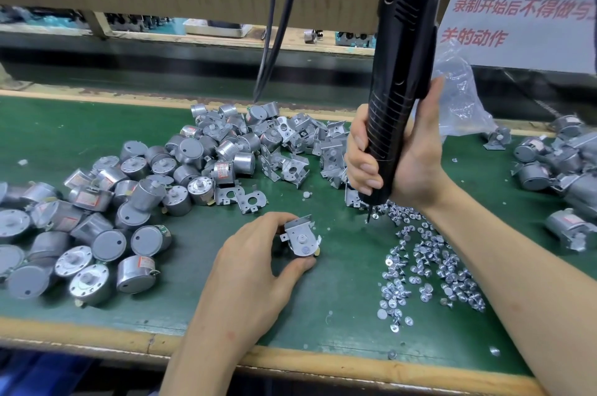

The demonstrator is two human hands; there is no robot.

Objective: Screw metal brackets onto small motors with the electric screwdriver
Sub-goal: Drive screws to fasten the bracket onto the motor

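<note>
Head view: L hand (258, 261) low centre, fingers + thumb curled round one small motor (302, 250) w/ a metal bracket (298, 227) sat on its top face. The motor rests on the green mat (339, 315) with its shaft facing up. R hand (397, 166) is wrapped round the lower barrel of the black electric screwdriver (400, 72), held near upright. Its bit tip (368, 216) dips into the far edge of the loose screws (429, 269).

Step looks like picking a screw on the bit, then driving it. To do it well:
- get one screw seated straight on the bit
- line bracket hole over motor hole, L thumb clear
- keep driver vertical, press before trigger

Around:
- bare motors (106, 211) heaped at left
- spare brackets (290, 150) behind, near the driver
- more motors, some w/ brackets, (555, 163) far right
- clear plastic bag (462, 95) just behind R hand
- cables (274, 24) hanging at centre

Path from screws to the held motor is short. Stray screws on the mat could tip the motor.
</note>
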